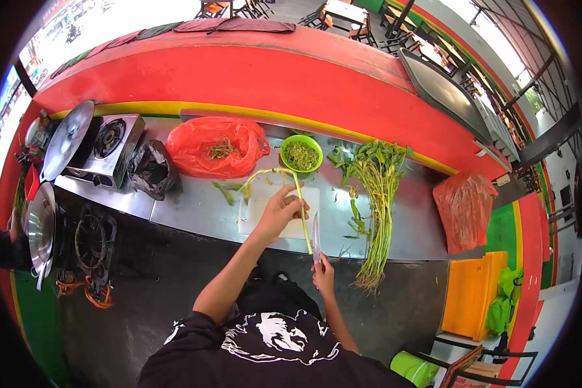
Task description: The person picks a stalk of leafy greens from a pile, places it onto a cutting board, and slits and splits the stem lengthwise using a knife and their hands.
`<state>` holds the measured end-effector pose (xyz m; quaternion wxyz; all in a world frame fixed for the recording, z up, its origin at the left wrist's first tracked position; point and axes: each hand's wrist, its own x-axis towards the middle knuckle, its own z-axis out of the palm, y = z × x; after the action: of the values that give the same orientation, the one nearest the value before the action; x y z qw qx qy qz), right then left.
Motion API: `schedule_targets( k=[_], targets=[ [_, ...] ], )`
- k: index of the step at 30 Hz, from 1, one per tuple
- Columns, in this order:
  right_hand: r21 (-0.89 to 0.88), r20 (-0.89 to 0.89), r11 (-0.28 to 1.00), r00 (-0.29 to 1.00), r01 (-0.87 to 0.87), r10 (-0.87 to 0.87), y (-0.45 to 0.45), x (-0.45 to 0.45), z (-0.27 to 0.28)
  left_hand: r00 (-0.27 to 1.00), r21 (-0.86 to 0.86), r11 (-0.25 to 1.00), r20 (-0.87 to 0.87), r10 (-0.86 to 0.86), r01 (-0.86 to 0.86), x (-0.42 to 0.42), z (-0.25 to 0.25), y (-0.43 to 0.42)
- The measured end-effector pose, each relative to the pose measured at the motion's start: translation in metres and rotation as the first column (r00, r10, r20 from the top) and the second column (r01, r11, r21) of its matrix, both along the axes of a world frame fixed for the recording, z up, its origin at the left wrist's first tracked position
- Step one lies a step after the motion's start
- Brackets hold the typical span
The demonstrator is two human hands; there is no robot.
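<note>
left hand [283,211] pinches a long pale-green stalk [306,228] over the white rectangular board [252,221], right hand [324,274] grips a silver-bladed knife [316,236] just beside it. partway there imo: chopped greens [301,156] already in the round lime-green bowl [282,154], big bundle of leafy green stems [379,207] looks uncut.

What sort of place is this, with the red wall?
Probably a restaurant's open kitchen: a gas stove stands on the left, leafy stalks lie on the metal counter, and tables show beyond the red wall.
</note>
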<state>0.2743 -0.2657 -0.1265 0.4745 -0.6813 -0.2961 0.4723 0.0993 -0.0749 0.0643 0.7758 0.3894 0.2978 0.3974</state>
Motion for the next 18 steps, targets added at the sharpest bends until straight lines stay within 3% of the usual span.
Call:
schedule_targets(
  k=[3, 6, 10, 12, 16, 17, 18],
  targets=[
    [0.010, 0.022, 0.999, 0.999, -0.039, 0.039, 0.013, 0.012, 0.008, 1.000, 0.216, 0.976, -0.001, 0.032, -0.031, -0.009, 0.049, 0.001],
    [0.014, 0.012, 0.999, 0.999, -0.036, 0.036, 0.020, 0.020, 0.007, 0.997, 0.462, 0.886, -0.031, 0.064, -0.043, -0.018, 0.055, 0.000],
    [-0.001, -0.058, 0.998, 0.996, -0.067, 0.067, 0.011, 0.022, -0.004, 0.980, 0.521, 0.853, -0.183, 0.083, 0.025, -0.031, 0.038, -0.019],
    [0.008, -0.020, 0.998, 0.998, -0.059, 0.060, 0.003, 0.021, -0.005, 0.949, 0.443, 0.882, -0.314, -0.014, 0.159, -0.039, 0.007, -0.031],
    [0.037, -0.100, 0.998, 0.994, -0.047, 0.051, -0.009, 0.025, -0.020, 0.897, 0.085, 0.984, -0.429, -0.103, 0.154, -0.045, -0.080, -0.066],
    [0.040, -0.105, 0.998, 0.994, -0.038, 0.042, -0.010, 0.026, -0.023, 0.893, 0.083, 0.983, -0.435, -0.114, 0.166, -0.045, -0.097, -0.071],
    [0.038, -0.110, 0.999, 0.993, -0.031, 0.035, -0.011, 0.026, -0.025, 0.845, -0.046, 0.978, -0.496, -0.199, 0.203, -0.046, -0.111, -0.076]
  ],
)
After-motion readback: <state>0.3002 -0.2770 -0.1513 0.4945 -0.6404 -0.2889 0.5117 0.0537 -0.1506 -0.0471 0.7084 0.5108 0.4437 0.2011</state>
